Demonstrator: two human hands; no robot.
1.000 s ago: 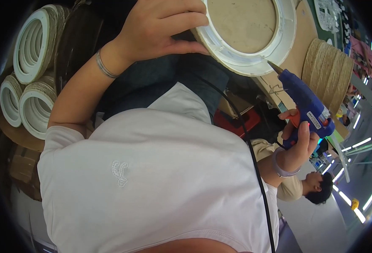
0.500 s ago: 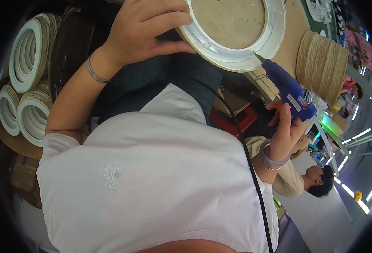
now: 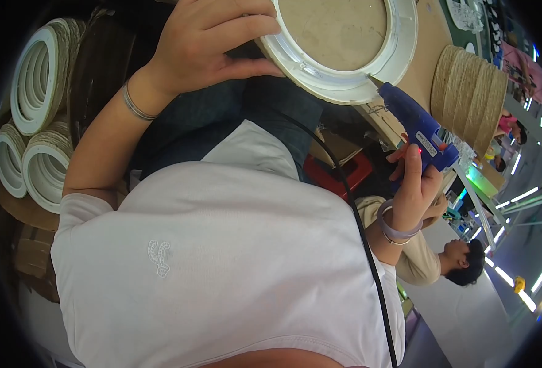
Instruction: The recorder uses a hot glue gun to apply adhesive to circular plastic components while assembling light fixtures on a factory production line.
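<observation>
A round white ring frame (image 3: 320, 83) lies on the brown work surface at the top, its twine-wrapped outer edge just showing. My left hand (image 3: 216, 40) grips the frame's left rim, fingers on top and thumb along the side. In my right hand (image 3: 415, 184) is a blue hot glue gun (image 3: 412, 119), its nozzle at the frame's lower right inner groove. Clear, shiny glue shows along parts of that groove. Whether the nozzle touches the ring, I cannot tell.
A stack of twine-wrapped rings (image 3: 469, 98) stands right of the frame. More wrapped rings (image 3: 34, 80) are piled at the left. A black cable (image 3: 360, 227) runs down across my front. A red stool (image 3: 344, 178) and a seated person (image 3: 430, 260) are at the right.
The glue gun's nozzle has shifted slightly left along the groove, with my right hand moving along. My left hand keeps its grip on the frame.
</observation>
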